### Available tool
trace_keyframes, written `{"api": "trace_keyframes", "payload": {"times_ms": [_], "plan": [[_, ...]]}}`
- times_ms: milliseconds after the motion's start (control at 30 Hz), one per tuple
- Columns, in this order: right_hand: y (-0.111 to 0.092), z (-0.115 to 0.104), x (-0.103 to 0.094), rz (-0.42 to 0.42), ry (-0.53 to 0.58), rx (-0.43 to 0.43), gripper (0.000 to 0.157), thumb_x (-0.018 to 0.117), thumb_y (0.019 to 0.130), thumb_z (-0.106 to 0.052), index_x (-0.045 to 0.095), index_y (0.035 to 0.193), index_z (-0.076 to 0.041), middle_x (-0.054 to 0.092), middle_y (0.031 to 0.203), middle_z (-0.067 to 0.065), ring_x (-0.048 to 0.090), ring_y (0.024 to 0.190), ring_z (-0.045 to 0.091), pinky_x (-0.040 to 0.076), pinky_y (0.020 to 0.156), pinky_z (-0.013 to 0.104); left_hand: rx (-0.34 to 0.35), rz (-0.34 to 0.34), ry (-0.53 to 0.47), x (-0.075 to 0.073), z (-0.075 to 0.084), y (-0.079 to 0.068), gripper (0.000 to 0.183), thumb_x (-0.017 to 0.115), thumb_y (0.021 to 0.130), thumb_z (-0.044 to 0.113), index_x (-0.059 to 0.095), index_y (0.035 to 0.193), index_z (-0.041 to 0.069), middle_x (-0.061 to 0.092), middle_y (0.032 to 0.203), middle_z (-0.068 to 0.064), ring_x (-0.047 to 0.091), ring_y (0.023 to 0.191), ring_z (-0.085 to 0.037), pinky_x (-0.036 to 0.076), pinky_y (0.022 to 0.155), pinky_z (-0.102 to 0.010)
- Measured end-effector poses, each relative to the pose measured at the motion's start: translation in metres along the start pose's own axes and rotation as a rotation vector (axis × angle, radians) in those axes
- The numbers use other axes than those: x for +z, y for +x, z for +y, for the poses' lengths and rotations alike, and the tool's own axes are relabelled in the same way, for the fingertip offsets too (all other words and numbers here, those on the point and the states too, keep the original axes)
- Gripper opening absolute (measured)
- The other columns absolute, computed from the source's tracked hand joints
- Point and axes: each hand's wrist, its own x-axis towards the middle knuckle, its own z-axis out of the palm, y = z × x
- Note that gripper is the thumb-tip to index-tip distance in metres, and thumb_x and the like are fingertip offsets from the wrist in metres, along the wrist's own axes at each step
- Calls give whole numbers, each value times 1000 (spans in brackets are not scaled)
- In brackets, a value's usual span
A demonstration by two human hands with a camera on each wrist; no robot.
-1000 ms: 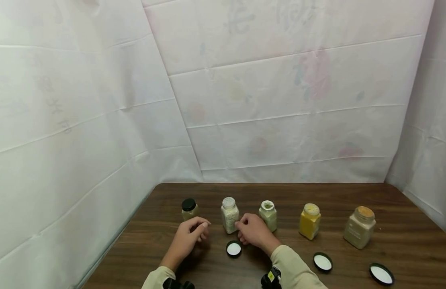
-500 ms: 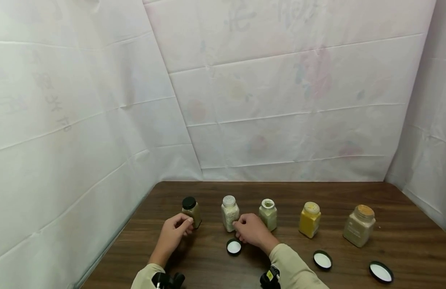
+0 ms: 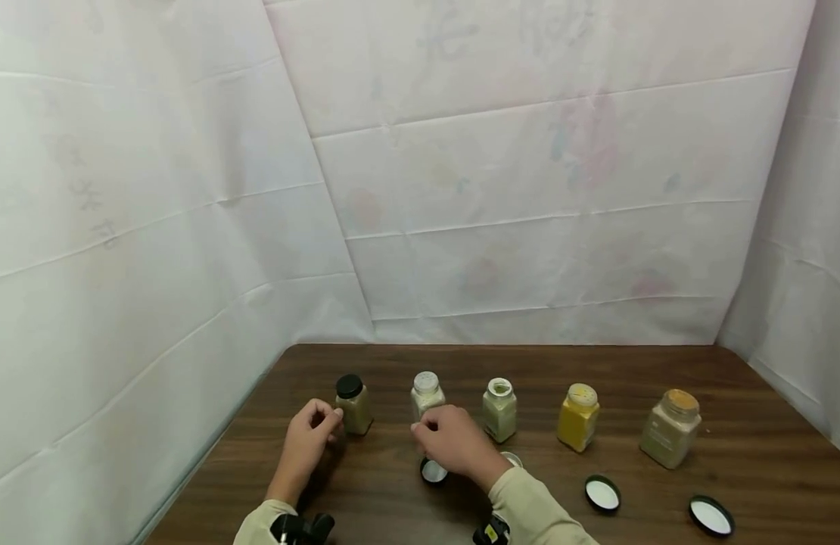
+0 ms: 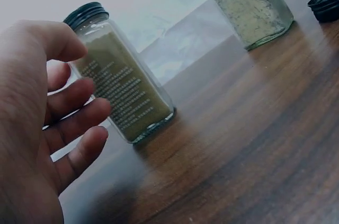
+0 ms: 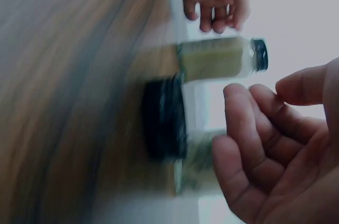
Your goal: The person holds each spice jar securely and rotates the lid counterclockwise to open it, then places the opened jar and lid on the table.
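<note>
My left hand (image 3: pixel 303 448) is beside a square glass spice jar (image 3: pixel 356 411) of olive-brown powder with a black screw lid (image 3: pixel 349 386) on. In the left wrist view its fingers are loosely bent next to the jar's side; whether they touch the glass I cannot tell. My right hand (image 3: pixel 455 445) hovers with nothing in its bent fingers, in front of a jar of pale, flecked seasoning (image 3: pixel 427 393) that has a white shaker top. It partly hides that jar and a black lid (image 3: pixel 434 471) lying white inside up on the table.
To the right stand a lidless jar of pale green powder (image 3: pixel 499 415), a yellow powder jar (image 3: pixel 578 421) and a larger jar with an orange-brown top (image 3: pixel 670 433). Loose lids (image 3: pixel 602 495) lie in front, one partly behind my right wrist. White sheeting (image 3: pixel 529 265) surrounds the brown table (image 3: pixel 386 507).
My left hand has moved left, from in front of the lidded jar to its left side. My right hand has shifted left and away from the green jar, uncovering a lid behind the wrist.
</note>
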Motion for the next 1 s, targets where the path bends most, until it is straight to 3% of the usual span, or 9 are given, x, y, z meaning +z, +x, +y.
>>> {"api": "trace_keyframes", "payload": {"times_ms": [133,300,433,700,1000], "plan": [[2,-16,7,-16,62,-54,32,50,95,-38,63,75,-17,62,70,-1,58,59,11,46,51,29,5,59,104,-1,-2,2,23,66,86,23,50,80,8,59,78,-9,57,70,-23,48,58,-30],[9,-24,18,14,144,-72,20,51,95,-31,62,84,-19,62,74,1,61,64,15,47,53,29,20,99,197,4,-7,4,17,67,84,20,53,86,10,58,88,-6,56,86,-19,49,62,-28],[16,-27,26,46,158,-63,13,53,95,-26,62,88,-20,62,76,-1,62,65,13,48,55,28,15,87,165,6,-9,4,17,67,84,17,54,92,9,57,94,-8,54,90,-21,50,63,-29],[28,-37,38,120,33,-64,14,56,91,-31,60,97,-19,57,84,-12,53,74,5,45,64,28,18,40,98,7,-8,5,28,64,88,17,55,113,10,56,103,-9,54,91,-23,51,63,-28],[42,-42,49,139,6,-32,18,56,91,-27,57,104,-14,56,90,-8,53,78,7,45,66,31,4,36,78,7,-8,4,26,63,89,21,59,113,13,58,103,-7,56,91,-21,51,64,-29]]}}
